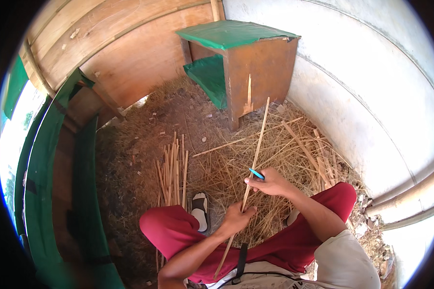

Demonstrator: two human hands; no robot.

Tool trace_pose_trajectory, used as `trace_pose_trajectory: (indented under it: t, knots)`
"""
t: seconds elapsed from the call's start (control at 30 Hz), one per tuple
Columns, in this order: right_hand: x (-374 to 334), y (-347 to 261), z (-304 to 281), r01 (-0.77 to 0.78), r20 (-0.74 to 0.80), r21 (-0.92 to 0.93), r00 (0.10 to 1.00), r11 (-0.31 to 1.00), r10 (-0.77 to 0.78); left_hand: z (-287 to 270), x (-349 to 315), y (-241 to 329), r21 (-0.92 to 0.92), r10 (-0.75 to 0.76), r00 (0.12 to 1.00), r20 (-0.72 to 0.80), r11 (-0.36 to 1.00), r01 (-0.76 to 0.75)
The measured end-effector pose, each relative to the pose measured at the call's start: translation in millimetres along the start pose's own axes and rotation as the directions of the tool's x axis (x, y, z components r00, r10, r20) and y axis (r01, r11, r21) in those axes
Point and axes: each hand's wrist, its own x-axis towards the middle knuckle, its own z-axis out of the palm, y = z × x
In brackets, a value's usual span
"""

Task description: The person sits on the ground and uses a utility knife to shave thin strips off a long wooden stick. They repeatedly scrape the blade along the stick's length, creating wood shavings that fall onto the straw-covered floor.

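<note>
A long, thin bamboo strip (260, 142) slants from my lap up and away from me, its far end just in front of the wooden cabinet. My left hand (237, 217) is closed round its lower part, above my crossed legs. Higher up, my right hand (271, 182) is closed on a slim blue tool (256, 174), whose end pokes out past the fingers beside the strip; the rest is hidden in the grip, so its kind cannot be told. The right thumb lies against the strip. A bundle of similar strips (172, 168) lies on the ground beyond my left knee.
Straw-like shavings (246, 159) and loose strips cover the ground ahead. The cabinet (263, 67) with a green top stands at the back. A green-covered bench (46, 192) runs along the left; a white wall (361, 62) closes the right side.
</note>
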Motion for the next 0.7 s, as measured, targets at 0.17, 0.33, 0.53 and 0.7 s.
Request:
trace_pose_trajectory:
  t: [0.17,0.33,0.53,0.7]
  knots:
    - [-12,1,-14,0.073,-0.127,-0.345,0.984,0.936,-0.124,-5,-4,5,0.013,0.045,0.998,-0.049,0.999,-0.044]
    - [-6,6,-4,0.030,-0.152,-0.083,0.987,0.996,-0.042,-6,-8,4,0.112,0.126,0.989,-0.071,0.987,-0.118]
    - [0,8,-2,-0.041,-0.131,0.322,0.987,0.946,0.088,-20,-15,32,0.275,-0.051,0.991,0.123,0.961,0.016]
    - [-1,14,-5,-0.031,-0.151,0.376,0.984,0.926,0.094,-89,-60,72,0.477,0.379,0.898,-0.222,0.846,-0.239]
